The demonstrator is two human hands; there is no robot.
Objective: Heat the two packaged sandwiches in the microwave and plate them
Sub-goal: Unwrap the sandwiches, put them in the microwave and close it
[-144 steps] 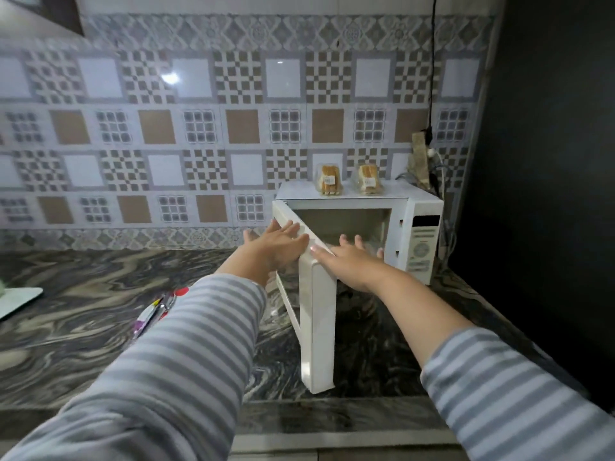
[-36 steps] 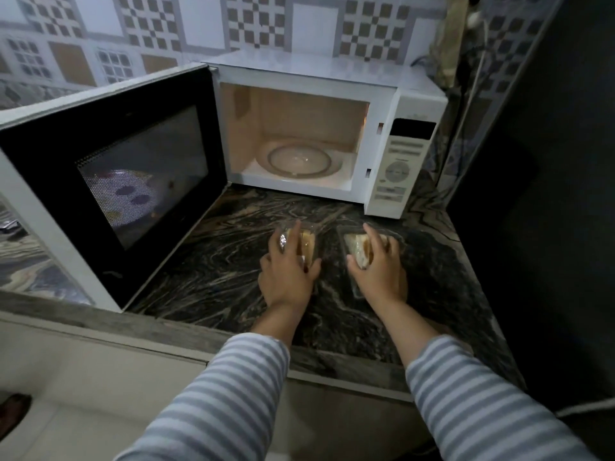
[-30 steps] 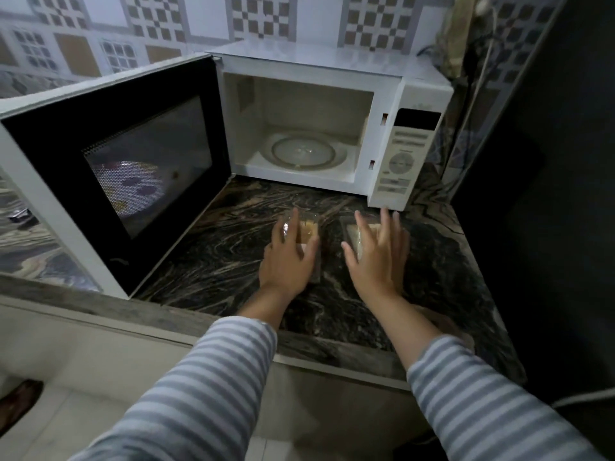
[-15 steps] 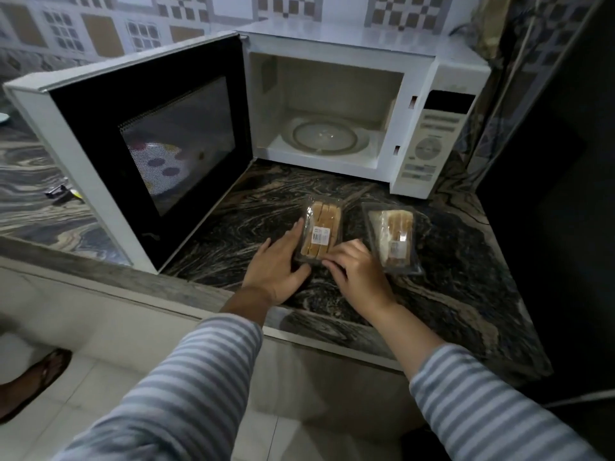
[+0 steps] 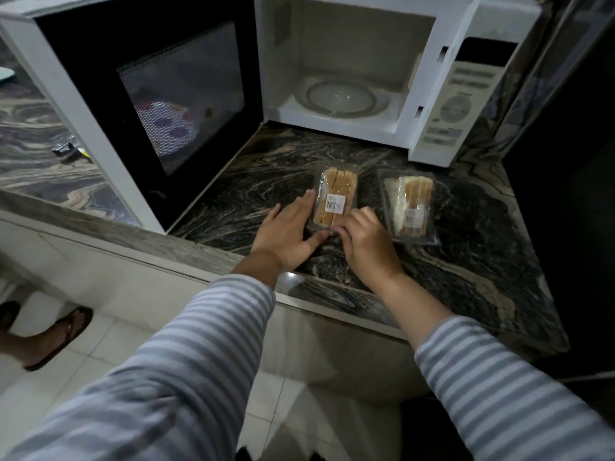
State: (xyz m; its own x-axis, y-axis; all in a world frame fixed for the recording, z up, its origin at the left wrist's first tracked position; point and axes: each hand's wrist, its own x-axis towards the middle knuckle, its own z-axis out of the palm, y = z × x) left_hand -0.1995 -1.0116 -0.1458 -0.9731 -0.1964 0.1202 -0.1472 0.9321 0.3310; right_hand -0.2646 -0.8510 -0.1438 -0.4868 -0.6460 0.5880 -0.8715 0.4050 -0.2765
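left hand (image 5: 286,232): fingers flat, along left sandwich pack (image 5: 336,196) left edge
right hand (image 5: 367,242): fingertips curled, pinching its near edge
right sandwich pack (image 5: 411,206): untouched, centre-right

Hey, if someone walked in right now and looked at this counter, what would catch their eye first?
Probably the white microwave at the back, its door swung wide open to the left and its glass turntable bare. Next, two packaged sandwiches on the dark marble counter in front: the left sandwich pack with the left hand flat beside it and the right hand pinching its near edge, and the right sandwich pack untouched.
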